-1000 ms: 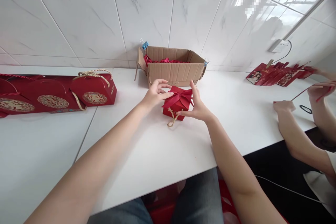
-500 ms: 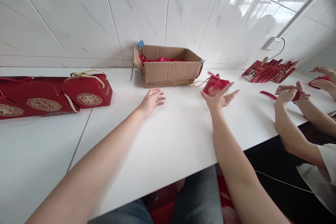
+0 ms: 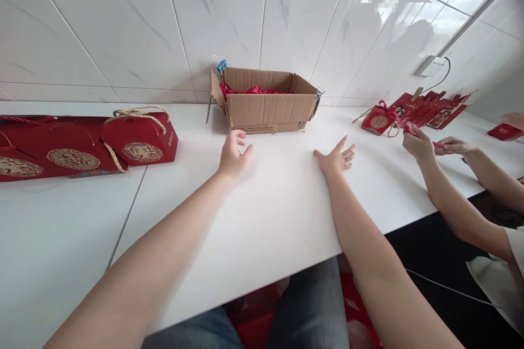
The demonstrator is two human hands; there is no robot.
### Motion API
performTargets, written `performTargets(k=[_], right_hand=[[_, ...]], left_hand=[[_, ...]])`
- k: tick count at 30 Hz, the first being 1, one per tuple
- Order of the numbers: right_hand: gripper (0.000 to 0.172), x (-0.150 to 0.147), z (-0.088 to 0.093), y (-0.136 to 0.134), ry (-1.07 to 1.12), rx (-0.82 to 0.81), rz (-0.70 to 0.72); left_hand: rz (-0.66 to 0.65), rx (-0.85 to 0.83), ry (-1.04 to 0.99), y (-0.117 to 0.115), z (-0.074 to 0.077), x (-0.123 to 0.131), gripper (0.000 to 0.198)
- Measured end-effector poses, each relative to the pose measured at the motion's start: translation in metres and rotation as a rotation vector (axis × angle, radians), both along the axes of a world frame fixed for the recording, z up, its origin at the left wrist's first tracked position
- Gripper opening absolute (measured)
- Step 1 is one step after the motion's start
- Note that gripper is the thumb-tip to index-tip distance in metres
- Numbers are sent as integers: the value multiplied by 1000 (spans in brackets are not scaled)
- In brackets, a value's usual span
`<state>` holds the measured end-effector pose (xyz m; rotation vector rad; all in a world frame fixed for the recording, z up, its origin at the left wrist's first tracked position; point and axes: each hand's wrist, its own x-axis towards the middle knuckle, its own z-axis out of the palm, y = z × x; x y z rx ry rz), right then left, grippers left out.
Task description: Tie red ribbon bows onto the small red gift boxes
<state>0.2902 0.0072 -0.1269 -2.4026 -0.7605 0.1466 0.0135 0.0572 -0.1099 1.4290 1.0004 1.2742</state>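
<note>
White, smooth-topped table (image 3: 270,202) against a far wall of white, grey-veined tiles (image 3: 221,16). Both of the person's hands over the middle of it, well apart.

Left hand (image 3: 234,155): nothing in it. Fingers loosely curled, thumb standing off to the right. Just on the near side of a brown, oblong, open-topped corrugated cardboard box (image 3: 268,113); contact with the box or tabletop cannot be told.

Right hand (image 3: 335,158): holding nothing, spread wide, thumb out to the left. Whether it rests on the table, cannot tell.

Small red cardboard gift box with a round gold emblem, a red ribbon bow on top and twisted beige cord (image 3: 377,121): upright on the table, to the right of and farther off than the right hand, clear of it. Beyond it, a row of red, photo-printed paper bags (image 3: 426,110); whether the two touch, cannot tell.

Cardboard box: tangled crimson ribbon (image 3: 254,90) inside, blue metal binder clip (image 3: 221,66) at its far left corner.

Far left: row of larger red cardboard boxes with gold medallions and cord handles (image 3: 77,155).

Right side: a co-worker's two hands (image 3: 418,146) with a pinkish-red strip (image 3: 439,145) between them. At the right edge, another hand (image 3: 513,118) on a red box (image 3: 502,131), partly cut off.
</note>
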Motion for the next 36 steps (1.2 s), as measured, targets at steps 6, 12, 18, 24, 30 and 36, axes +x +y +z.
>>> performTargets(k=[6,12,18,24,30,36], right_hand=[[109,3,-4,0,-16,-6,19],[100,3,-6,0,-26,-22,35],[95,2,-6,-1,-19,2,32],[90,-1,-6,-1,-64,-1,62],[87,-3,-5,-5,-42,28,99],[68,-28,22,-15,-92,306,209]], left_hand=[[725,532,736,14,19,-63,71],[1063,228,688,12,15,-107,80],[912,329,792,4,6,-120,57],[764,485,816,5,0,-145,55],[204,871,560,-20,-9,-125,73],[-235,996,465,-37,-12,-89,80]])
